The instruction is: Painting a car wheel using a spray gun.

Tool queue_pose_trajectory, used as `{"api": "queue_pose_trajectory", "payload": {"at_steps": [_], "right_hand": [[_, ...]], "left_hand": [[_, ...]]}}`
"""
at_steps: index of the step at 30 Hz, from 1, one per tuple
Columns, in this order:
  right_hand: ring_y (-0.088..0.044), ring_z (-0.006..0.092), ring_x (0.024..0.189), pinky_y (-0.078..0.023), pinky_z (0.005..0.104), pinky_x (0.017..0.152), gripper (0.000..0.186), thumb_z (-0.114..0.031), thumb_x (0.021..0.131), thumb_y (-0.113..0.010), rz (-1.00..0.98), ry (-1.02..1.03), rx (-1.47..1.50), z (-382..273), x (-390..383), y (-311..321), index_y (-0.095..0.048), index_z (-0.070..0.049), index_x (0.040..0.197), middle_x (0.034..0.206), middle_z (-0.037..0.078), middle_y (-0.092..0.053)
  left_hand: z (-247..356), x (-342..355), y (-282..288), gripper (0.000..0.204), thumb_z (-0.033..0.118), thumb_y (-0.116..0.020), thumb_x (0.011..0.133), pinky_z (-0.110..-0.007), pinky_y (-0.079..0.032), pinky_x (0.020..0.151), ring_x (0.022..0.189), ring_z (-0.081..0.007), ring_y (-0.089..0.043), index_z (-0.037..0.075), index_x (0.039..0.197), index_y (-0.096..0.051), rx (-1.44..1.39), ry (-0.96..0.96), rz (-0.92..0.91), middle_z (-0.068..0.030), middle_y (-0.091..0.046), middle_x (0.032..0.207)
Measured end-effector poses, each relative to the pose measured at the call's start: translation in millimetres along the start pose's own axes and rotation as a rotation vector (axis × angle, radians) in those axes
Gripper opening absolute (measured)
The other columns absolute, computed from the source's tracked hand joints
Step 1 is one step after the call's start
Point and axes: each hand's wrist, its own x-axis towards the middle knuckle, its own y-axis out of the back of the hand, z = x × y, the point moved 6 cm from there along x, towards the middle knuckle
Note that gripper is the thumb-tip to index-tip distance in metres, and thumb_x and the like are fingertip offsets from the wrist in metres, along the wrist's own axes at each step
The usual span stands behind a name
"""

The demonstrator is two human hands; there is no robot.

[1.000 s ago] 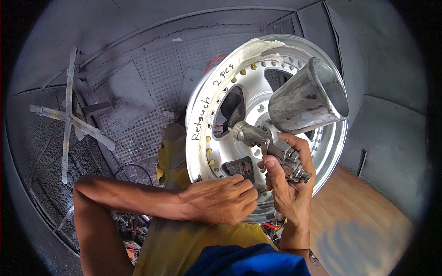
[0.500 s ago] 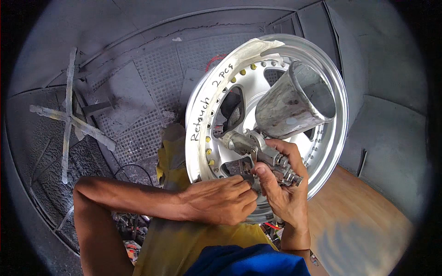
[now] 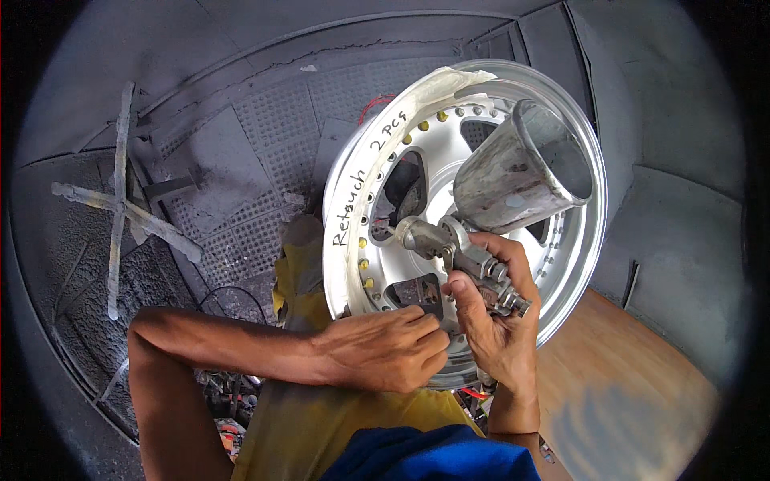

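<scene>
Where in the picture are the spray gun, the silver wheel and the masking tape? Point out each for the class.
Spray gun (image 3: 472, 258): head view, on its metal body.
Silver wheel (image 3: 443, 158): head view, on a spoke.
Masking tape (image 3: 369, 158): head view, midway along the strip.

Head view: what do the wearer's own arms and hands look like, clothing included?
The left hand and right hand are ungloved, with no ring, watch or wristband visible. No sleeve shows on the left arm or the right forearm. A blue garment appears at the lower edge.
</scene>
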Motion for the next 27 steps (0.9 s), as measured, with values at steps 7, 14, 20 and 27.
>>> {"api": "queue_pose_trajectory", "payload": {"at_steps": [7, 14, 20, 27], "right_hand": [[-0.064, 0.0135, 0.086, -0.053, 0.0287, 0.076, 0.037, -0.018, 0.100, -0.075, 0.059, 0.006, 0.030, 2, 1, 1, -0.060, 0.000, 0.128, 0.100, 0.010, -0.072], [-0.064, 0.0134, 0.085, -0.053, 0.0286, 0.076, 0.038, -0.018, 0.099, -0.076, 0.019, -0.027, 0.010, 4, -1, 1, -0.059, 0.001, 0.128, 0.100, 0.010, -0.072], [-0.067, 0.0185, 0.089, -0.054, 0.0312, 0.078, 0.038, -0.015, 0.097, -0.078, -0.004, 0.021, 0.003, 4, -6, -1, -0.061, 0.001, 0.127, 0.103, 0.014, -0.071], [-0.069, 0.0207, 0.090, -0.054, 0.0325, 0.079, 0.039, -0.015, 0.096, -0.078, -0.067, 0.106, -0.055, -11, 1, -7, -0.061, 0.001, 0.128, 0.104, 0.015, -0.070]], "left_hand": [[0, -1, -1, 0.014, 0.018, -0.065, 0.079, -0.032, -0.046, 0.068, 0.077, -0.0178, -0.056, 0.005, 0.076, -0.060, 0.011, 0.008, -0.016, -0.0042, -0.052, 0.077], [0, 0, 0, 0.013, 0.017, -0.064, 0.079, -0.032, -0.047, 0.069, 0.077, -0.0176, -0.056, 0.005, 0.076, -0.061, 0.009, 0.001, 0.003, -0.0042, -0.052, 0.077], [-1, -1, -1, 0.014, 0.017, -0.065, 0.078, -0.032, -0.047, 0.069, 0.077, -0.0179, -0.058, 0.005, 0.076, -0.061, 0.012, -0.009, 0.002, -0.0050, -0.054, 0.077], [-1, -2, 2, 0.014, 0.017, -0.066, 0.077, -0.034, -0.047, 0.066, 0.074, -0.0187, -0.059, 0.005, 0.074, -0.060, -0.016, 0.009, 0.034, -0.0055, -0.055, 0.076]]}}
